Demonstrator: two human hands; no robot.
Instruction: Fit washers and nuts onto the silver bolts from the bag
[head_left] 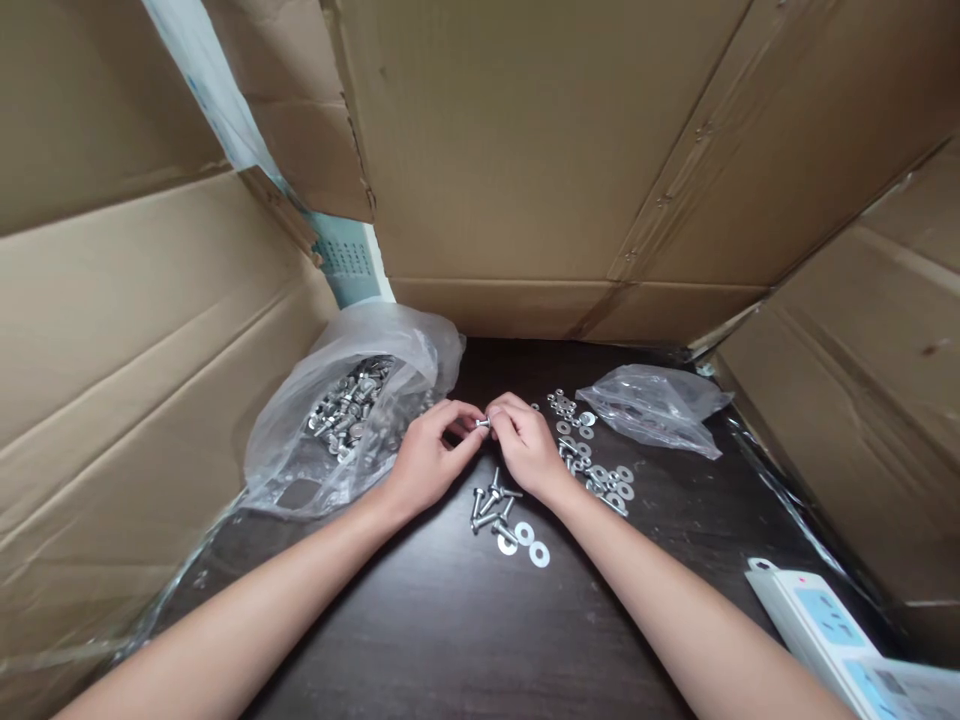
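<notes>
Above the middle of the dark table, my left hand (pixel 439 447) and my right hand (pixel 523 442) meet with their fingertips around a small metal bolt (pixel 484 423). The fingers of both hands are closed in a pinch, and they partly cover the bolt. Just below the hands lies a loose group of bolts (pixel 493 505), with a few flat washers (pixel 538 553) beside it. To the right of my right hand, more washers (pixel 625 475), bolts and small nuts (pixel 561 402) are spread out, partly hidden behind the hand and wrist.
A clear plastic bag (pixel 281 440) full of assembled hardware (pixel 352 405) lies open at the left. Another, flatter plastic bag (pixel 652 405) is at the back right. A white power strip (pixel 821 625) sits at the front right. Cardboard walls (pixel 525 150) surround the table (pixel 390 640).
</notes>
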